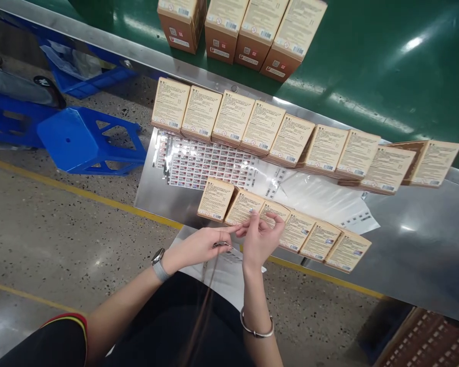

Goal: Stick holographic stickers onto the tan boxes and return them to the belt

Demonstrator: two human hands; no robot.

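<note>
My left hand (204,244), with a watch on the wrist, is closed on the edge of a white label sheet (235,288) lying against my lap. Its index finger reaches over to my right hand (260,239). That hand is bent, with a bracelet on the wrist, and a small bluish label (251,210) seems to sit at a fingertip. Just beyond my hands runs a front row of tan boxes (215,199). Small coloured labels (329,241) show on its right-hand boxes. My right hand partly covers the middle boxes.
A second row of boxes (231,116) stands behind on the steel table (172,204), with printed label sheets (210,160) and clear plastic between the rows. More boxes (248,38) stand on the green surface (367,61). A blue stool (71,137) stands left; a person's shoe shows nearby.
</note>
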